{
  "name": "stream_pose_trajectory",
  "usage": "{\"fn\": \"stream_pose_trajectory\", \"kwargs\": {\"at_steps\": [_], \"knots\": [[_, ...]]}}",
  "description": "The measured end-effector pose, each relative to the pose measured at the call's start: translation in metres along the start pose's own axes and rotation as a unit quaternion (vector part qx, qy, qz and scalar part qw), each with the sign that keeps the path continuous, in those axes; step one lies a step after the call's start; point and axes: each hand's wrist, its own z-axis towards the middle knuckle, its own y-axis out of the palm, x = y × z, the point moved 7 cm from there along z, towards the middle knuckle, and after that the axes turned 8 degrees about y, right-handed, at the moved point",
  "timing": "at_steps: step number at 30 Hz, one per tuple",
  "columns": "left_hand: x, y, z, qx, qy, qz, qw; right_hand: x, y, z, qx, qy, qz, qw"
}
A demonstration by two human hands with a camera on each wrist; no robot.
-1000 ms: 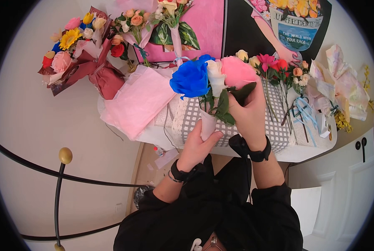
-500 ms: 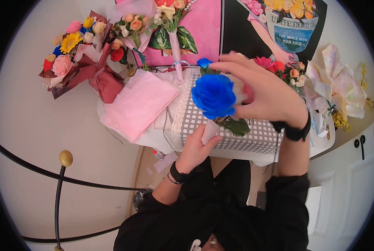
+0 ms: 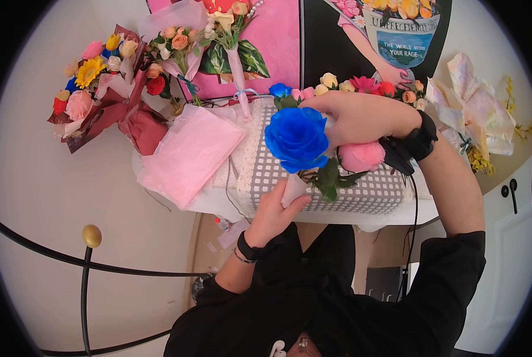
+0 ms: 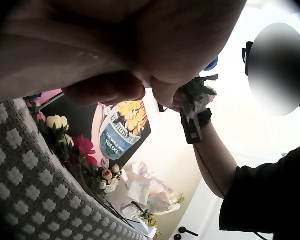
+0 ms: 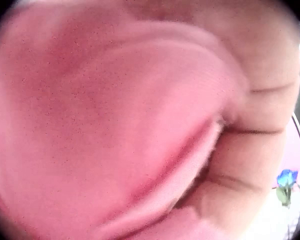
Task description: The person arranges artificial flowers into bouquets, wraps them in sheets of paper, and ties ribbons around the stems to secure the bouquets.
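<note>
Bouquet [image 3: 307,146] is held before the checked cloth [image 3: 385,201], its pale wrap [image 3: 294,189] clasped by the left hand [image 3: 270,213]. Between blue rose [image 3: 292,143] and pink rose [image 3: 364,157], the right hand [image 3: 361,116] is placed; whether its partly hidden fingers are closed on anything cannot be told. Pink sheets [image 3: 194,156] are laid leftward.

Along the far edge of the bench [image 3: 215,202], most stems of the loose flowers [image 3: 364,85] were hidden by the right hand [image 3: 352,119] and wrist. Its fingertips were covered by the blue rose [image 3: 295,140], and its hold could not be told. Lower stems were concealed by the pale wrap [image 3: 294,189]. In the right wrist view, the pink rose [image 5: 90,125] was blurred and cut off.
</note>
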Motion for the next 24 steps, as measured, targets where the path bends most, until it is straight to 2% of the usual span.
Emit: {"fn": "stream_pose_trajectory", "kwargs": {"at_steps": [4, 5, 9, 12, 13, 14, 18, 20, 21, 23, 24], "knots": [[-0.006, 0.000, -0.002, 0.009, -0.008, -0.001, 1.000, 0.014, -0.009, 0.002, -0.009, 0.083, 0.128, 0.988], [-0.006, -0.001, -0.002, 0.019, -0.002, -0.006, 1.000, 0.010, -0.009, 0.005, -0.047, 0.030, 0.163, 0.985], [-0.005, 0.000, -0.001, 0.022, 0.003, -0.009, 1.000, 0.010, -0.005, 0.001, -0.039, 0.055, 0.201, 0.977], [-0.005, 0.000, -0.001, 0.004, 0.005, -0.003, 1.000, 0.014, 0.001, -0.001, -0.025, 0.021, 0.155, 0.987], [-0.006, 0.001, -0.002, -0.012, -0.016, 0.001, 1.000, 0.008, -0.005, -0.006, 0.065, -0.062, 0.040, 0.995], [-0.008, 0.003, -0.003, -0.029, -0.037, 0.006, 0.999, -0.003, -0.009, -0.013, 0.154, -0.145, -0.076, 0.974], [-0.010, 0.005, -0.003, -0.027, -0.033, -0.006, 0.999, -0.028, -0.008, -0.019, 0.156, -0.181, -0.028, 0.971], [-0.011, 0.006, -0.003, -0.028, -0.046, -0.022, 0.998, -0.042, -0.008, -0.027, 0.206, -0.220, -0.130, 0.945], [-0.011, 0.006, -0.003, -0.026, -0.045, -0.022, 0.998, -0.042, -0.008, -0.027, 0.205, -0.221, -0.131, 0.945], [-0.013, 0.007, -0.003, -0.039, -0.064, -0.013, 0.997, -0.044, 0.003, -0.030, 0.177, -0.259, -0.250, 0.916], [-0.013, 0.008, -0.003, -0.038, -0.063, -0.013, 0.997, -0.045, 0.004, -0.032, 0.177, -0.259, -0.251, 0.916]]}}
